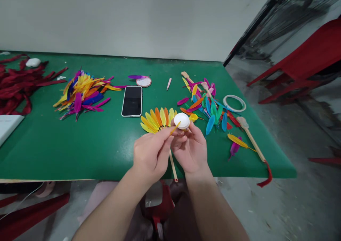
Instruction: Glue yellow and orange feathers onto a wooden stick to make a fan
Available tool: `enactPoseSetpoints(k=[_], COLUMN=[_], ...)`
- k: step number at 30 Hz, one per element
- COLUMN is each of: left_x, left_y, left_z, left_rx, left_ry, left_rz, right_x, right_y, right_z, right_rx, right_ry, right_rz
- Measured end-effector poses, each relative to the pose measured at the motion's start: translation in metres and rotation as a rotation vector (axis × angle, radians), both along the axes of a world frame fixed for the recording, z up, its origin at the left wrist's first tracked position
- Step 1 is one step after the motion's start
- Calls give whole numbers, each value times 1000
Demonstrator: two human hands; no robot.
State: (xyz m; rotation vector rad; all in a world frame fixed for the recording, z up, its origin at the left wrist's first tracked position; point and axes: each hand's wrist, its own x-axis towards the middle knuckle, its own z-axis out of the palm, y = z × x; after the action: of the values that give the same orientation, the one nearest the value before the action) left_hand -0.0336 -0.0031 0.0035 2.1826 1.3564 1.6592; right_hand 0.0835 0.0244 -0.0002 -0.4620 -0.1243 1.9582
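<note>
Two hands at work above a green tabletop (106, 145), with a slender yellow piece and a white round container.
Tabletop surface: smooth, slightly glossy, backed by a pale wall (133, 21); a red chair (311, 56) stands at right on the grey floor (319, 205). Left hand (149, 155): thumb and fingers pinched on the slender yellow piece (175, 128), its tip at the container. Right hand (190, 150): palm turned up, fingers clamped around the white round container (182, 120). Feather fan (156, 118): below the hands, yellow and orange vanes spread radially, straight wooden handle (173, 165) reaching the front edge. Left side: flat rectangular phone (132, 102), soft multicoloured feather pile (82, 92). Right side: ring-shaped tape roll (243, 105).
</note>
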Motion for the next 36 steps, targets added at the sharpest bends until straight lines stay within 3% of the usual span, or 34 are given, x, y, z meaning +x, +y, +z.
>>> enactPoseSetpoints(k=[4,9,20,26,36], left_x=[2,2,3,3,8], left_y=[-1,-3,-3,-7,-5], left_z=[-1,-3,0,-7,0], left_rx=[2,-89,-6,-103,-71], left_ry=[-39,-130,-62,-243,-165], left_rz=[-31,51,-82,-5,-73], right_x=[0,-2,-1,-2,-1], right_y=[0,-2,-1,-2,-1], right_z=[-1,0,-2,-4,-5], right_rx=[7,54,-13,87,78], right_ry=[-5,40,-19,29,-3], right_rz=[2,-11,-29,-47,0])
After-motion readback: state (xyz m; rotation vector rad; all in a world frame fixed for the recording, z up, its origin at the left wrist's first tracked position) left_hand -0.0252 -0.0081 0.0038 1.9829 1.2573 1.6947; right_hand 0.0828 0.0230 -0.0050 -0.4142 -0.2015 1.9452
